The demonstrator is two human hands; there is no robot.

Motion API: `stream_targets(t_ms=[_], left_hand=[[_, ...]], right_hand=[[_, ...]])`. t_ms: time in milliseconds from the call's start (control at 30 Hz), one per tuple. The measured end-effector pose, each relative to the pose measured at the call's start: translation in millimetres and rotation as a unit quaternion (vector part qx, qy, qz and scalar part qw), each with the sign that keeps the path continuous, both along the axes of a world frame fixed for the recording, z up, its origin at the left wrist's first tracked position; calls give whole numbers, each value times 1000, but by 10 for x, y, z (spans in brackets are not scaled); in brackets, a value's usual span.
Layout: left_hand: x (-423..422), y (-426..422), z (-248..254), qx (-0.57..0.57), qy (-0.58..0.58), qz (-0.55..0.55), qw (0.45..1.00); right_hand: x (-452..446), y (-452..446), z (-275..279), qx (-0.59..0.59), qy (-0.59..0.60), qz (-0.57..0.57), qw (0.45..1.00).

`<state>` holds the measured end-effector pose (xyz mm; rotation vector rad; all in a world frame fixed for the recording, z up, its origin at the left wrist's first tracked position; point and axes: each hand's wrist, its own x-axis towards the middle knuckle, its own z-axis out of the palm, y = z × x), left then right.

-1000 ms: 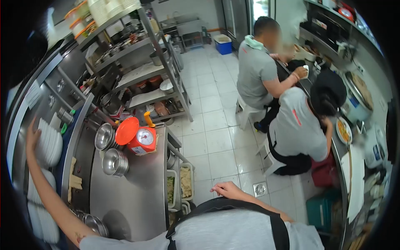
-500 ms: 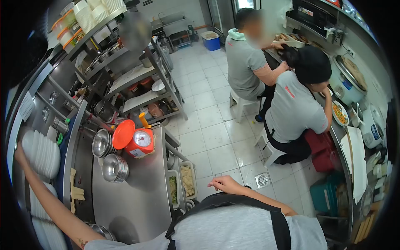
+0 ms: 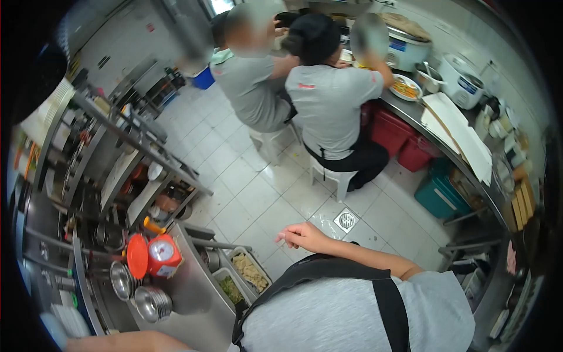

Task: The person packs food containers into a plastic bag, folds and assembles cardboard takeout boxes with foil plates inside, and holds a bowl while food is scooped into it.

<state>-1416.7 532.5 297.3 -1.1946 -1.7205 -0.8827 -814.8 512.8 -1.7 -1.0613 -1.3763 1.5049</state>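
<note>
My right hand (image 3: 305, 237) hangs over the tiled floor in front of my body, fingers loosely bent and somewhat apart, holding nothing. It is nearest to the tray of pale chopped food (image 3: 248, 268) at the steel table's side. At the lower left edge only my left forearm (image 3: 132, 341) shows well; the fingers of that hand are hidden, close to a stack of white plates (image 3: 70, 320). On the steel table (image 3: 196, 293) stand a red kitchen scale (image 3: 163, 252) with an orange-red pan (image 3: 138, 256) and nested metal bowls (image 3: 153, 304).
Two co-workers in grey shirts (image 3: 328, 111) sit on white stools (image 3: 331, 179) at the right-hand counter, a third person's blurred head beyond. A teal bin (image 3: 441, 189) and red bins (image 3: 390, 132) stand under that counter. Metal shelving (image 3: 126, 170) rises at left; a drain (image 3: 346, 220) lies in the floor.
My view has swung to the right, so the co-workers and scale appear further left. My left hand has left the plate shelf's upper part in view, and only its forearm shows low down.
</note>
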Motion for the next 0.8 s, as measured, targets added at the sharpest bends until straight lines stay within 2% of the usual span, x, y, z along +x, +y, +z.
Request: stream_targets(t_ms=[233, 300, 400, 433, 500, 567, 633, 667, 733, 800], left_hand=[[1870, -145, -831, 88, 8, -148, 985], [2528, -169, -1092, 77, -22, -212, 974], [3681, -173, -1413, 34, -79, -328, 941], [4096, -166, -1508, 11, -99, -374, 922], [5036, -126, -1671, -53, -127, -492, 859], [6130, -114, -1805, -109, -123, -623, 765], [7204, -139, -2014, -103, -78, -762, 634], [7586, -229, -2372, -139, -108, -821, 543], [8148, -368, -2608, -232, -98, -844, 474], [8542, -310, -2671, -248, -25, -849, 466]], right_hand=[[708, -128, 126, -11, 60, -115, 991], [1002, -177, 196, -13, 72, -128, 989], [1510, -253, 409, -22, 169, -167, 971], [1771, -272, 414, -42, 171, -130, 976], [2143, -438, 731, -30, 264, -129, 955], [2558, -565, 887, -4, 320, -114, 940], [3010, -716, 859, 6, 304, -127, 944], [3188, -817, 811, -45, 285, -231, 929], [3772, -999, 578, -106, 316, -265, 905], [4214, -1124, 179, -131, 360, -298, 875]])
